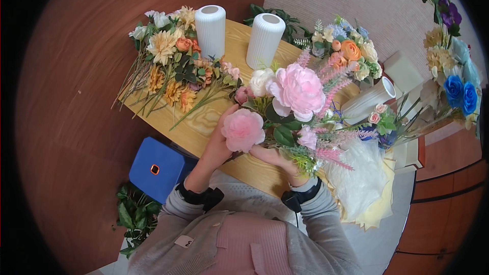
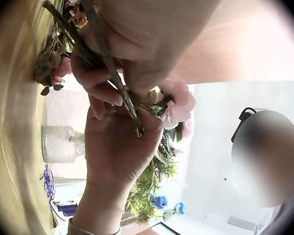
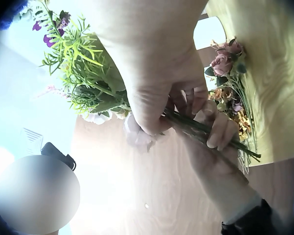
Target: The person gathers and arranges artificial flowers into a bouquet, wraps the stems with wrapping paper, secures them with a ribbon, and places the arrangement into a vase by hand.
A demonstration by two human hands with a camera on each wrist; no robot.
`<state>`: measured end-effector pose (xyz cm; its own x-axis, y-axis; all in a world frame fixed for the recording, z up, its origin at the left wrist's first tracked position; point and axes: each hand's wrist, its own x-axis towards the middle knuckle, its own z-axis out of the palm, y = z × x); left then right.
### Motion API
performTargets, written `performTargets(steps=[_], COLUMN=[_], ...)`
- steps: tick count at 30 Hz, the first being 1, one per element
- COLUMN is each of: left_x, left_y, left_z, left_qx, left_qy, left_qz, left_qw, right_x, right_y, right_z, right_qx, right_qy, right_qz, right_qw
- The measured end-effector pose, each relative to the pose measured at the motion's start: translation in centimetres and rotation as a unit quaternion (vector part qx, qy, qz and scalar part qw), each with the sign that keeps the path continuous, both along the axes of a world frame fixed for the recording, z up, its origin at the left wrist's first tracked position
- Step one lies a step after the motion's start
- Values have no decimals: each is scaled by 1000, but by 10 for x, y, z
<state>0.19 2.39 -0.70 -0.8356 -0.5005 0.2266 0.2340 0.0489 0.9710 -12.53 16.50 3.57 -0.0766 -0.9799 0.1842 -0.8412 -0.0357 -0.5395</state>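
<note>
A bouquet of artificial flowers stands out over the table's near side, topped by a large pink peony (image 1: 298, 91). A second pink peony (image 1: 243, 130) hides part of my left hand (image 1: 219, 145). My right hand (image 1: 272, 157) is close beside it, under the leaves. In the left wrist view, the green stems (image 2: 108, 58) pass through the curled fingers of my left hand and lie against my right palm. From the right wrist, my right hand (image 3: 152, 73) grips the stems near the blooms, while my left fingers (image 3: 218, 134) curl round their lower part.
Two white ribbed vases (image 1: 210, 30) stand at the back, and another white vase (image 1: 369, 101) lies tilted on the right. Loose orange and cream flowers (image 1: 163, 46) cover the table's left. White wrapping sheets (image 1: 359, 173) lie at the right, and a blue stool (image 1: 160, 168) is below left.
</note>
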Motion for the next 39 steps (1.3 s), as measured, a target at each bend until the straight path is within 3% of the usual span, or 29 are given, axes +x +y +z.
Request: performTargets(steps=[2,3,4,5,6,8,9,11,13,14,16,17,19,20,21,22,24,28,30,34,36,39], left_x=[1,2,2,4,6,8,8,11,17,20,25,26,28,28,28,28,26,24,22,21,22,23], left_y=[0,1,2,1,1,3,7,9,7,7,7,9,14,15,15,15,16,13,15,11,10,10], left_z=[0,4,6,6,6,9,15,24,30,32,36,40,46,44,41,38,36,25,30,15,12,16], left_qx=[-6,-52,-98,-98,-86,-73,-50,-26,79,79,-105,-105,-273,-273,-312,-349,-346,-348,-322,-295,-301,-298], left_qy=[4,14,23,23,3,-18,-3,11,-98,-99,-47,-48,-100,-101,-116,-130,-124,-102,-111,-98,-85,-56], left_qz=[-2,6,14,14,3,-9,1,10,-65,-67,-93,-97,-29,-30,-14,2,9,7,1,-21,-20,-46], left_qw=[1000,999,995,995,996,997,999,1000,990,990,989,989,956,956,943,928,930,932,940,950,949,952], right_x=[11,14,15,16,16,19,20,23,18,17,17,18,13,11,12,12,17,23,19,33,34,38], right_y=[-4,-4,-3,-2,-3,-4,-5,-7,-6,-7,-5,-5,0,0,-9,-9,-9,-11,-15,-9,-9,-10], right_z=[5,18,33,41,39,35,36,40,32,33,37,39,33,30,24,22,34,45,40,33,43,42], right_qx=[-20,-19,3,25,25,-32,-32,-93,-92,-91,-106,-119,-85,-51,-114,-114,-104,-56,-21,-10,105,38], right_qy=[-201,-201,-126,-50,-50,-333,-334,-232,-219,-205,-237,-268,-245,-221,-302,-303,-175,-188,-135,-241,-318,-357], right_qz=[-77,-77,-73,-68,-68,-43,-43,-61,-94,-128,-135,-140,-144,-143,-123,-123,-118,-164,-170,-207,-207,-173], right_qw=[976,976,989,996,996,941,941,966,967,966,956,946,955,963,938,938,972,967,976,948,919,917])
